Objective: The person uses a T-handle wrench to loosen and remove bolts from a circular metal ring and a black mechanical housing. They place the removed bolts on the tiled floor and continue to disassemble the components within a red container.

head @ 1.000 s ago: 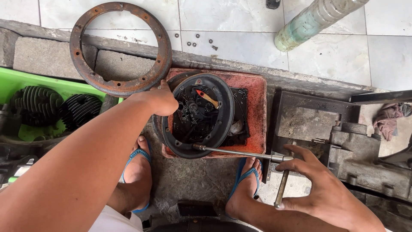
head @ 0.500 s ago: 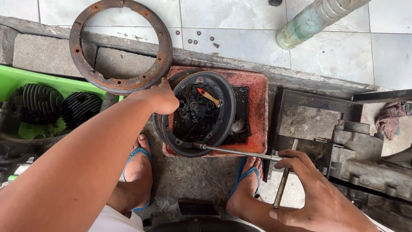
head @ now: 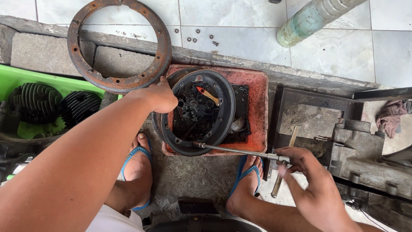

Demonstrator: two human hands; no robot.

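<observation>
Head view: since a second ago my right hand (head: pixel 315 189) has drawn back toward me along the T-handle wrench (head: pixel 244 152), and now its fingers are closed around the crossbar end, where before they lay more open over it. My left hand (head: pixel 161 96) has stayed put, clamped on the left rim of the black round housing (head: pixel 223 109), and the wrench tip still meets the housing's lower rim.

The housing sits tilted in a red tray (head: pixel 255 107) between my hands, straight ahead of my feet in blue sandals (head: pixel 135 157). The tray rests on rough grey concrete; beyond it the floor turns to pale tiles.

Just past my left hand a rusty ring (head: pixel 86 71) lies across the concrete kerb, touching my knuckles' side of the tray. Left of my forearm is a green tray (head: pixel 13 79) with finned black cylinders (head: pixel 36 101). Right of my right hand sits a grey engine casing (head: pixel 365 150), close by, so that side is tight. A few small bolts (head: pixel 201 38) lie loose on the tiles beyond.
</observation>
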